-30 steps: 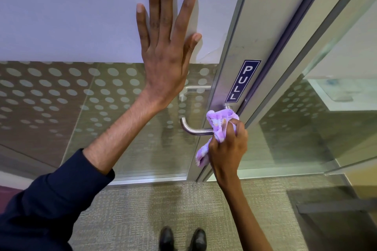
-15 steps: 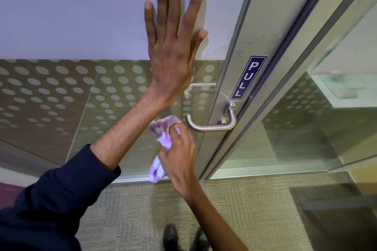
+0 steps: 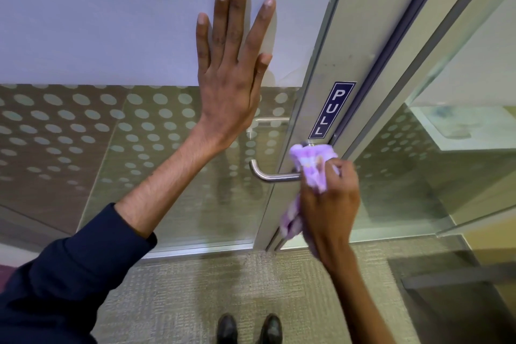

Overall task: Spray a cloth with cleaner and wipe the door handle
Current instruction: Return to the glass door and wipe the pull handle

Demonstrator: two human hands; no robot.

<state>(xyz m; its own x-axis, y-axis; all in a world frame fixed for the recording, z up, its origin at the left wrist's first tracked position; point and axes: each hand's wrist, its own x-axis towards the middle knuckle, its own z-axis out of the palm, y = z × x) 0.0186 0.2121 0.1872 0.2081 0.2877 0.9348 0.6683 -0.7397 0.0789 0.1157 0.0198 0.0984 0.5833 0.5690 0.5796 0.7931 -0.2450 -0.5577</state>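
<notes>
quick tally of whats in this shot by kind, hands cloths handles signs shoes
hands: 2, left hand flat on the door, right hand gripping the cloth
cloths: 1, purple cloth
door handles: 1, metal lever handle
signs: 1, PULL sign
shoes: 2, black shoes
total: 7

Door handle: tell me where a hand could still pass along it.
The door handle is bare from its curved free end to the cloth. The glass under the left hand is open. Crowded at the pivot end, where the right hand presses the cloth.
</notes>
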